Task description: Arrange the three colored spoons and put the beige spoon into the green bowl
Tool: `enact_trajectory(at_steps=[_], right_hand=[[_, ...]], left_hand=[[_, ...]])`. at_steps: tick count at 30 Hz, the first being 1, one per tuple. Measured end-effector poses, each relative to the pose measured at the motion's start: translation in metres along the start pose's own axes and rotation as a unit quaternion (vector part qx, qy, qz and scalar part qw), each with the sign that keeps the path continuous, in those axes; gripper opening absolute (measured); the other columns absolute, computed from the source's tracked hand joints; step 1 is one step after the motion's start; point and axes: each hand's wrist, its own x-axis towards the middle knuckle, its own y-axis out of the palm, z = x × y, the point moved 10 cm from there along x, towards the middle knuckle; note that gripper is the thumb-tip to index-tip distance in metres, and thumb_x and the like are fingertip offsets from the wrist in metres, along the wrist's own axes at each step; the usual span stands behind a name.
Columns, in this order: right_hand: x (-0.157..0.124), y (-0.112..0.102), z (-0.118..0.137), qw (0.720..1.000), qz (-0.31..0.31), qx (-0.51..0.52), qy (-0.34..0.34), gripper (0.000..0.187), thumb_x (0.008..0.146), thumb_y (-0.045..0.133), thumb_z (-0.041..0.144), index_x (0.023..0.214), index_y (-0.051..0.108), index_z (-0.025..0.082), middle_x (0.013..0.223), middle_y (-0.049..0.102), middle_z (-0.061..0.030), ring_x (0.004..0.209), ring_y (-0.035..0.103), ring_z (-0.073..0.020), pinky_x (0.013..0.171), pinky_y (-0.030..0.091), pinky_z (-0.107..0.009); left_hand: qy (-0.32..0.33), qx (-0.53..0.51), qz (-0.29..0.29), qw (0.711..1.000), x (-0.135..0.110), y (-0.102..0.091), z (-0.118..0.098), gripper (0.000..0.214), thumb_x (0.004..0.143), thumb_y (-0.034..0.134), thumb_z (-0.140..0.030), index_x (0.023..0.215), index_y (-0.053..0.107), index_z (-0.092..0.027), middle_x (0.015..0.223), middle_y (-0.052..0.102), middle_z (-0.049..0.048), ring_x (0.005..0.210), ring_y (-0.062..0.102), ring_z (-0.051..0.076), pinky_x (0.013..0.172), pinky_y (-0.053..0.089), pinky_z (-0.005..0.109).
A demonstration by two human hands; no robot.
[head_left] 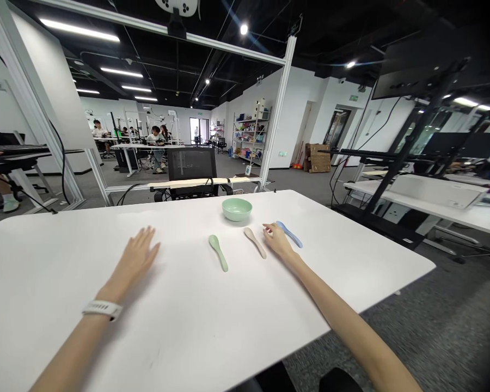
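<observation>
On the white table [179,321] stands a green bowl [237,211]. Three spoons lie in front of it: a green spoon [219,253], a beige spoon [255,243] and a blue spoon [291,235]. My right hand [275,238] is between the beige and blue spoons, its fingers bent and slightly apart, with nothing visibly held. It covers part of the blue spoon's near side; whether they touch I cannot tell. Left of the spoons, my left hand [140,250] is stretched out palm down over the table, fingers spread, holding nothing.
An aluminium frame [275,114] rises behind the table's far edge. Beyond it is a black mesh chair [191,163]. A dark metal stand [408,141] and another white table [453,209] are on the right. Several people sit at desks in the background.
</observation>
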Motion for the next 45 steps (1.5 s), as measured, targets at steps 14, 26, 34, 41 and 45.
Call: enact_trajectory(at_steps=[14,26,34,41,45], right_hand=[[0.005,0.037,-0.008,0.991,0.110,-0.035,-0.073,0.046,0.103,0.041,0.024,0.136,0.070,0.011,0.146,0.064,-0.0185,0.144,0.054,-0.0291,0.122,0.040,-0.043],[0.004,0.034,-0.006,0.992,0.108,-0.024,-0.058,0.043,0.103,0.044,0.020,0.135,0.071,0.012,0.146,0.064,-0.0188,0.144,0.055,-0.0277,0.122,0.040,-0.043],[0.000,0.011,0.005,0.998,0.056,-0.018,-0.023,0.040,0.103,0.047,0.024,0.131,0.072,0.012,0.130,0.072,-0.0187,0.122,0.067,-0.0273,0.110,0.047,-0.040],[-0.022,0.012,0.044,0.995,0.097,0.013,-0.016,0.045,0.094,0.063,0.037,0.132,0.071,0.014,0.092,0.073,-0.0065,0.082,0.066,-0.0203,0.077,0.049,-0.028],[-0.028,0.014,0.054,0.993,0.116,0.032,-0.009,0.040,0.091,0.055,0.023,0.127,0.072,0.016,0.080,0.070,-0.0022,0.069,0.061,-0.0168,0.066,0.043,-0.025]], left_hand=[[-0.128,0.069,0.106,0.984,-0.059,0.026,0.134,0.077,0.096,0.021,-0.049,0.150,0.051,-0.003,0.163,0.049,0.0192,0.154,0.041,0.033,0.126,0.034,0.051],[-0.142,0.072,0.099,0.982,-0.059,0.023,0.131,0.074,0.096,0.022,-0.046,0.149,0.052,-0.004,0.162,0.049,0.0194,0.154,0.042,0.034,0.124,0.036,0.054],[-0.139,0.076,0.100,0.982,-0.059,0.023,0.128,0.074,0.096,0.020,-0.046,0.149,0.051,-0.004,0.162,0.049,0.0191,0.154,0.042,0.033,0.124,0.036,0.053],[-0.129,0.084,0.092,0.984,-0.061,0.020,0.126,0.071,0.097,0.023,-0.045,0.148,0.052,-0.005,0.161,0.051,0.0190,0.153,0.044,0.032,0.123,0.037,0.051],[-0.132,0.079,0.091,0.984,-0.061,0.018,0.122,0.072,0.097,0.023,-0.045,0.147,0.053,-0.003,0.161,0.051,0.0200,0.153,0.044,0.033,0.124,0.036,0.051]])
